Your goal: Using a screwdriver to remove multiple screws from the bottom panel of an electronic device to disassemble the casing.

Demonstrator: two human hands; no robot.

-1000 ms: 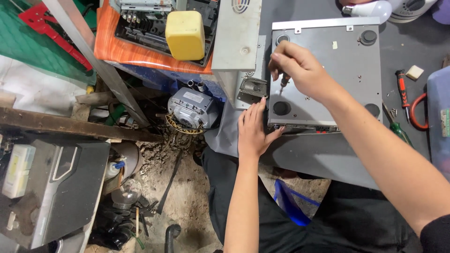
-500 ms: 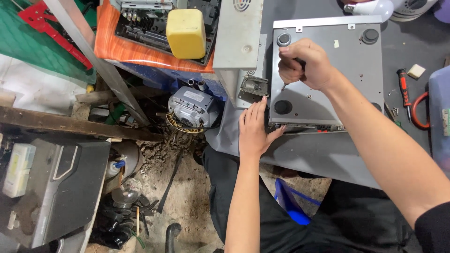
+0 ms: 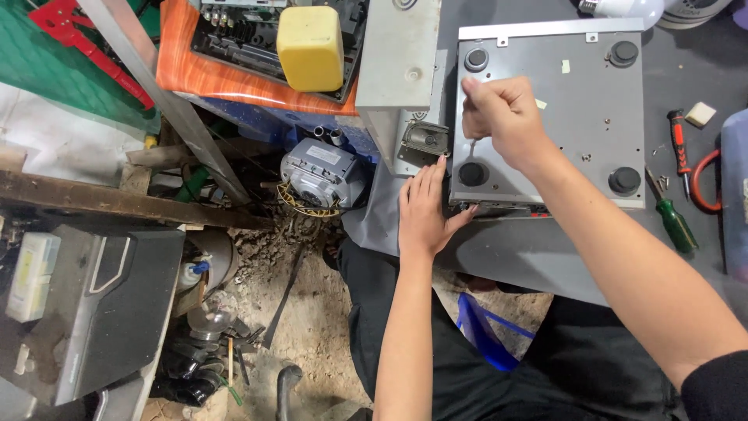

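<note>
— Nearest the camera, what is the left hand (image 3: pixel 425 209) doing?

— It lies flat with fingers stretched out and together, palm down, pressed against the near left corner of the flat grey metal device case (image 3: pixel 573 109), which rests upside down on the dark grey worktop (image 3: pixel 506 257). It grips nothing; the fingertips reach up along the case's left edge.

— And further up?

— The right hand (image 3: pixel 502 117) is curled into a tight fist over the case's left part, between two of its round black rubber feet (image 3: pixel 476 59). Something thin seems clamped inside the fist, but I cannot tell what; the fingers hide it.

— What lies around?

— To the right of the case, a green-handled screwdriver (image 3: pixel 672 218) and a red-and-black-handled screwdriver (image 3: pixel 677 140) lie on the worktop, well apart from both hands. Left of the left hand sits a small grey electric motor (image 3: pixel 319 173). Farthest off, a yellow plastic block (image 3: pixel 310 47) rests on an open circuit chassis.
</note>
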